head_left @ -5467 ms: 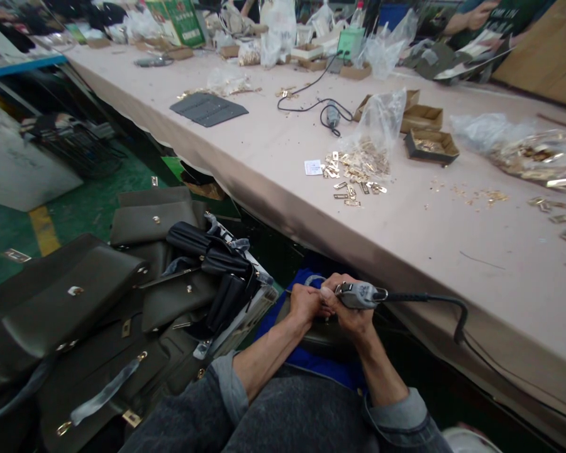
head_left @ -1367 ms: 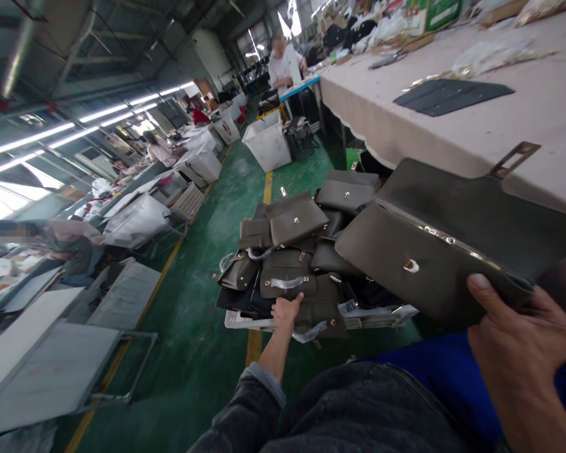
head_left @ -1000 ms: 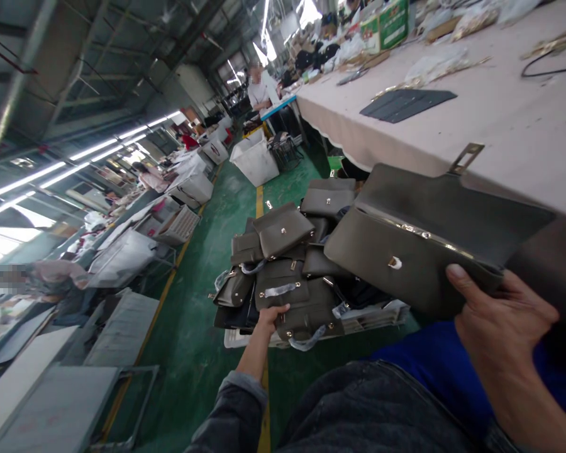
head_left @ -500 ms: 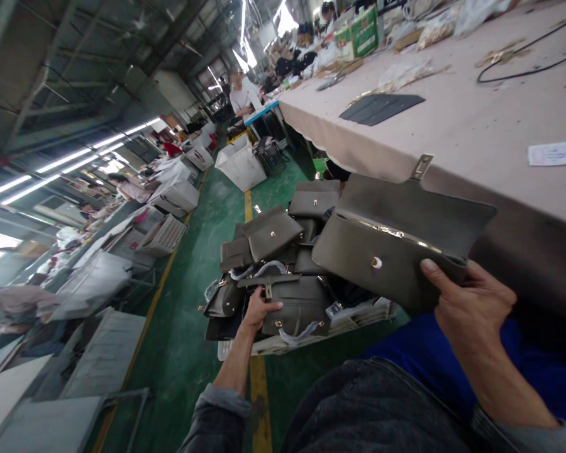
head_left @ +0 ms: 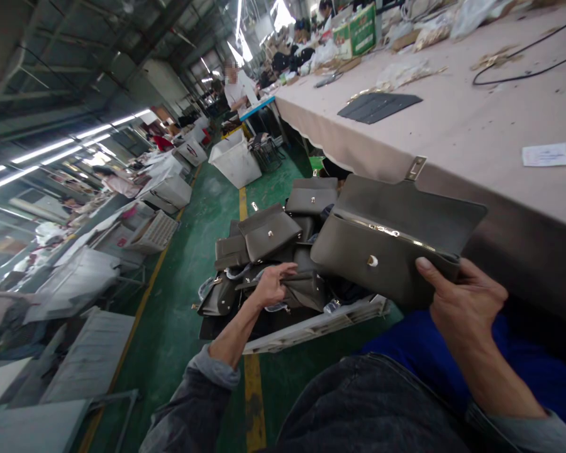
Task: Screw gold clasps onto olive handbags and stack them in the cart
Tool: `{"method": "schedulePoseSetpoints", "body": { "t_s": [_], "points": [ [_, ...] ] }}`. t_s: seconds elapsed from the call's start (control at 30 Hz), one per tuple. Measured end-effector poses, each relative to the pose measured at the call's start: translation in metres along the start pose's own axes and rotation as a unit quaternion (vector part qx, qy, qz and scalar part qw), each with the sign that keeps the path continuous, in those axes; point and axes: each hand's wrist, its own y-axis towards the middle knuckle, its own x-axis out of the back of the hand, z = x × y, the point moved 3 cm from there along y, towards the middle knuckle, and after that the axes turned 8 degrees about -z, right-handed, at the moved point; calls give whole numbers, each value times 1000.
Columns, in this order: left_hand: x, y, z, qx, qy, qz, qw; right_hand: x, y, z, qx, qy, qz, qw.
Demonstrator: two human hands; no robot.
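Observation:
My right hand (head_left: 466, 299) grips the lower right corner of a dark olive bag (head_left: 382, 251), thumb on its front. The bag's flap stands raised, with a metal clasp plate at its tip and a zip along the opening. Lower left of it, my left hand (head_left: 272, 286) is closed at the top edge of another olive bag (head_left: 307, 290) in a white crate (head_left: 311, 330). What its fingers hold is partly hidden. More olive bags (head_left: 268, 233) with metal locks are heaped in the crate.
A cloth-covered table (head_left: 453, 119) runs along the right, bearing a dark flat piece (head_left: 380, 107), a white label (head_left: 544, 155) and a green box (head_left: 353, 34). White bins (head_left: 236, 158) stand ahead on the green floor. A person (head_left: 236, 88) is beyond them; worktables line the left.
My left hand has moved up and right, and the bag under it has tipped, its front handle no longer showing. The bag in my right hand has shifted slightly left in view.

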Motion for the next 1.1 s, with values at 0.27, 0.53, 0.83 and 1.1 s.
{"method": "schedulePoseSetpoints", "body": {
  "t_s": [0.27,0.53,0.83,1.1],
  "points": [
    [-43,-92,11,147,292,80,942,1,-5,8,18,-7,14,1000],
    [-85,-83,25,164,317,81,931,-10,-20,13,42,-49,58,996],
    [-61,-74,48,154,130,78,976,-13,-34,27,82,-77,125,986],
    [43,-120,130,339,277,-303,847,-12,-33,26,72,-98,118,986]
  ]
}}
